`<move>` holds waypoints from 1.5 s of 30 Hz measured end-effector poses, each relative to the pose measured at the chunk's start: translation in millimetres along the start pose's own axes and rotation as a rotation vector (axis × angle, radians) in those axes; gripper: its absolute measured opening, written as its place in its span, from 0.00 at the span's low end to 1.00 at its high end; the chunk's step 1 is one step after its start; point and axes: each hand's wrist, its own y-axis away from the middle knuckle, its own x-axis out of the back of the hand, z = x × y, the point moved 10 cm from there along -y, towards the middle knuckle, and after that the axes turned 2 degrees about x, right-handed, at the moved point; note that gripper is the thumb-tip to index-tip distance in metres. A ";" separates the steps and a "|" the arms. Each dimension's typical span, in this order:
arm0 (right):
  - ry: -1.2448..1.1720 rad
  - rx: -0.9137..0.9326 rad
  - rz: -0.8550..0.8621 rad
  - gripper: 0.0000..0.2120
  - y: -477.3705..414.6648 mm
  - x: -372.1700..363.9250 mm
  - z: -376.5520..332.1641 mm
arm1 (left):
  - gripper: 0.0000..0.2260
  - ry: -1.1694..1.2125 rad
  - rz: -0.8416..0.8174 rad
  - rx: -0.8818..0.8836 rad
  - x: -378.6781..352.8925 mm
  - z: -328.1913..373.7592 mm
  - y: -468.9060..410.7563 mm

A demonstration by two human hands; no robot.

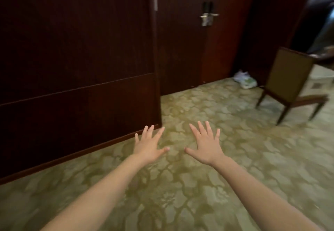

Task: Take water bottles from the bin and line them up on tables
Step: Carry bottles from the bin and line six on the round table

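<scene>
My left hand (149,145) and my right hand (206,145) are both stretched out in front of me, palms down over the patterned carpet, fingers spread, with nothing in either. No water bottle, bin or table top shows clearly in this view. The picture is slightly blurred.
A dark wood panelled wall (75,64) fills the left. A dark door with a metal handle (208,16) stands ahead. A wooden chair (291,80) stands at the right, its back toward me. A white plastic bag (245,79) lies on the carpet (180,185) near the door.
</scene>
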 end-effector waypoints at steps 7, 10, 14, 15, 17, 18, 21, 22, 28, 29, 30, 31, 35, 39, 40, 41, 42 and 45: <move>0.002 -0.323 0.002 0.46 -15.5 19.7 160.2 | 0.37 -0.032 -0.093 -0.289 -30.8 151.3 -115.7; -0.003 -0.434 0.044 0.46 -39.6 33.4 221.7 | 0.37 -0.053 -0.106 -0.407 -36.0 207.8 -172.1; -0.019 -0.557 0.093 0.45 -71.4 55.2 293.4 | 0.37 -0.062 -0.107 -0.537 -30.3 282.6 -246.6; -0.027 -0.583 0.099 0.45 -77.5 60.1 309.4 | 0.37 -0.064 -0.107 -0.570 -28.7 301.4 -262.2; -0.049 -0.643 0.107 0.45 -85.0 67.3 340.8 | 0.37 -0.070 -0.112 -0.638 -29.3 338.1 -288.7; -0.053 -0.673 0.105 0.45 -86.5 69.5 355.8 | 0.37 -0.070 -0.122 -0.667 -31.8 355.8 -299.2; -0.062 -0.750 0.094 0.45 -91.5 72.9 404.7 | 0.36 -0.072 -0.161 -0.735 -43.8 407.8 -328.1; -0.069 -0.769 0.091 0.45 -93.3 72.9 418.2 | 0.36 -0.071 -0.176 -0.748 -47.8 421.3 -335.7; -0.109 -0.832 0.099 0.45 -123.3 79.2 538.2 | 0.36 -0.059 -0.236 -0.824 -82.0 530.7 -403.8; -0.123 -0.836 0.113 0.45 -129.8 83.2 561.8 | 0.36 -0.062 -0.234 -0.830 -86.2 552.4 -417.7; -0.132 -0.841 0.129 0.45 -136.0 88.7 586.1 | 0.36 -0.062 -0.232 -0.832 -90.4 576.1 -432.4; -0.131 -0.844 0.136 0.45 -141.8 94.7 610.8 | 0.36 -0.064 -0.232 -0.830 -94.4 600.2 -447.0; -0.110 -0.868 0.135 0.44 -163.3 128.2 715.6 | 0.36 -0.078 -0.222 -0.841 -103.1 701.5 -501.0; -0.091 -0.875 0.126 0.44 -189.4 164.1 807.8 | 0.36 -0.040 -0.222 -0.854 -104.2 786.1 -547.4; -0.088 -0.871 0.122 0.44 -197.1 170.9 826.9 | 0.36 -0.039 -0.218 -0.850 -104.4 803.8 -559.6; -0.085 -0.864 0.117 0.44 -205.3 176.4 845.8 | 0.36 -0.039 -0.215 -0.845 -105.3 821.2 -572.4; -0.080 -0.856 0.110 0.44 -213.2 181.3 864.3 | 0.36 -0.039 -0.214 -0.842 -106.8 838.6 -585.0; -0.069 -0.851 0.101 0.44 -234.6 193.0 922.8 | 0.36 -0.029 -0.227 -0.832 -118.2 890.7 -622.4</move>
